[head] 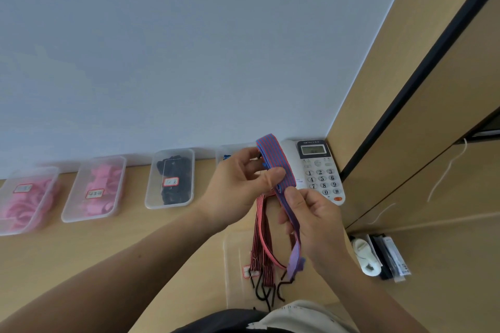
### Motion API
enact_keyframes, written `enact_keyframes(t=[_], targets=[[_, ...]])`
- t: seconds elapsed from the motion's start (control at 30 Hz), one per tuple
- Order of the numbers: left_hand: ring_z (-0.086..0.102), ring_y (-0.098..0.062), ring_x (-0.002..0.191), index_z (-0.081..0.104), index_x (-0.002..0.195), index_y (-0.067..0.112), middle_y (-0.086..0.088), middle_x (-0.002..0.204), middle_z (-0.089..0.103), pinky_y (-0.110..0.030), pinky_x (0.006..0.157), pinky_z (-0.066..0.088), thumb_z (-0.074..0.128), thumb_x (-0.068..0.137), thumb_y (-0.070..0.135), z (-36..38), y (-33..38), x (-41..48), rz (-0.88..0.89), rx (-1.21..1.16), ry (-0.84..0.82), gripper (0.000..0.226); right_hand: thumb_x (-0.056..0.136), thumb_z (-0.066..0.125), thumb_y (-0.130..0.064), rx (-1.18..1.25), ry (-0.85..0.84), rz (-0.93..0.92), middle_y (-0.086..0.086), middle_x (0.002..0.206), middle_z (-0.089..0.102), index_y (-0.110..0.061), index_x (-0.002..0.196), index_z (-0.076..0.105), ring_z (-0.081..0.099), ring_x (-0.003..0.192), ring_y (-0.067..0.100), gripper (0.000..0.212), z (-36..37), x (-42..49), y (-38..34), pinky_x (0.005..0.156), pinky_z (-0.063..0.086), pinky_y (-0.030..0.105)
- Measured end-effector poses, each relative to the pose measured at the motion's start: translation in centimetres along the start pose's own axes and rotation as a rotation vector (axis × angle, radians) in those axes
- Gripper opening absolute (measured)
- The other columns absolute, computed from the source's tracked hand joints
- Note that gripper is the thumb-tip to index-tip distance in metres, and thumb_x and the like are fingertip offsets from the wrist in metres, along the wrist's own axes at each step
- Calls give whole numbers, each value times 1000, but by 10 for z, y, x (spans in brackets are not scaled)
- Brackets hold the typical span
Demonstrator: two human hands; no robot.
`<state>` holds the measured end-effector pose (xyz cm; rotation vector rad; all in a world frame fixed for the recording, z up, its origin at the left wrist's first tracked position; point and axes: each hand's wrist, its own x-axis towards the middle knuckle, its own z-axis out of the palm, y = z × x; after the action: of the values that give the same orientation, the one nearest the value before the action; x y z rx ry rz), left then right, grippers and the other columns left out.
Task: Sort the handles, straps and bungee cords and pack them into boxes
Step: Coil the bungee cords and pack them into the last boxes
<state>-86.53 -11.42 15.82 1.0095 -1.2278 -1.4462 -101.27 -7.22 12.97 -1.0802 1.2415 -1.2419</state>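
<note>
My left hand (240, 184) pinches the folded top of a flat blue-and-red striped bungee cord (274, 155), thumb pressed on its front. My right hand (315, 222) grips the same cord lower down, and its purple tail hangs to about the desk. Below my hands several red-and-black striped bungee cords (259, 246) with black hooks lie in a clear box (232, 273) near me. Along the wall stand clear labelled boxes: two with pink parts (25, 197) (96, 188), one with black parts (171, 177), and one partly hidden behind my left hand (226, 153).
A white desk telephone (322, 167) stands at the back right corner, just behind the held cord. A wooden cabinet side (419, 143) closes off the right. Small packets and a white item (378, 257) lie on the lower ledge to the right.
</note>
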Motion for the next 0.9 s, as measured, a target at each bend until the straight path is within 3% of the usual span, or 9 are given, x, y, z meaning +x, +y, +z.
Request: enact_keyframes(t=[0.17, 0.27, 0.33, 0.4, 0.53, 0.63, 0.73, 0.83, 0.9], targets=[[72, -15, 89, 52, 120, 35, 12, 109, 73, -29, 78, 58, 72, 83, 24, -4, -5, -3, 227, 348, -1, 44, 77, 63, -56, -12, -6, 48, 8, 53, 64, -22, 63, 67, 50, 40, 14, 36, -1, 0, -4, 41, 42, 22], [69, -3, 94, 51, 123, 43, 22, 112, 66, -25, 78, 56, 70, 86, 26, -6, -9, -6, 368, 510, -44, 45, 76, 62, -63, 6, -11, 59, 8, 54, 63, -22, 63, 67, 51, 40, 16, 43, 1, -1, -6, 41, 42, 22], [66, 2, 95, 53, 128, 36, 20, 110, 66, -21, 78, 56, 68, 88, 32, -8, -15, -7, 462, 630, -46, 44, 79, 58, -56, 38, -12, 68, 10, 55, 63, -22, 63, 68, 51, 41, 17, 39, 2, -1, -7, 42, 43, 23], [66, -4, 86, 54, 132, 20, 10, 105, 70, -23, 76, 56, 64, 89, 37, -9, -19, -7, 581, 803, -3, 47, 81, 55, -52, 55, -23, 73, 11, 56, 64, -21, 64, 69, 51, 43, 18, 38, 2, -1, -8, 43, 43, 24], [57, -10, 81, 61, 125, 2, -6, 98, 72, -10, 74, 42, 67, 88, 24, -10, -26, -4, 853, 1011, 42, 43, 80, 54, -54, 41, -50, 82, 11, 59, 65, -16, 67, 65, 52, 46, 19, 42, 0, -5, -11, 46, 42, 28], [65, -16, 98, 52, 130, 9, -9, 118, 69, -22, 86, 52, 66, 91, 19, -14, -29, -4, 908, 1004, -14, 43, 78, 57, -58, 34, -70, 65, 9, 60, 66, -9, 74, 65, 53, 48, 18, 50, 0, -7, -11, 47, 43, 25], [64, -25, 113, 56, 131, 7, -14, 130, 62, -32, 96, 51, 65, 91, 10, -15, -33, -4, 939, 1067, -50, 40, 71, 56, -65, 26, -93, 31, 8, 63, 66, 1, 81, 63, 54, 51, 17, 67, 1, -8, -10, 48, 44, 22], [58, -26, 123, 53, 133, 9, -15, 137, 56, -35, 101, 49, 65, 89, 4, -15, -31, -4, 888, 990, -102, 46, 71, 61, -60, 69, -99, 27, 6, 64, 66, -1, 83, 63, 56, 54, 14, 60, 1, -8, -10, 50, 45, 21], [51, -18, 132, 51, 138, 13, -10, 144, 50, -35, 105, 45, 59, 90, 9, -15, -29, -9, 728, 826, -165, 49, 72, 66, -50, 115, -101, 25, 1, 64, 66, -3, 88, 63, 55, 55, 12, 50, -2, -7, -9, 52, 46, 20]])
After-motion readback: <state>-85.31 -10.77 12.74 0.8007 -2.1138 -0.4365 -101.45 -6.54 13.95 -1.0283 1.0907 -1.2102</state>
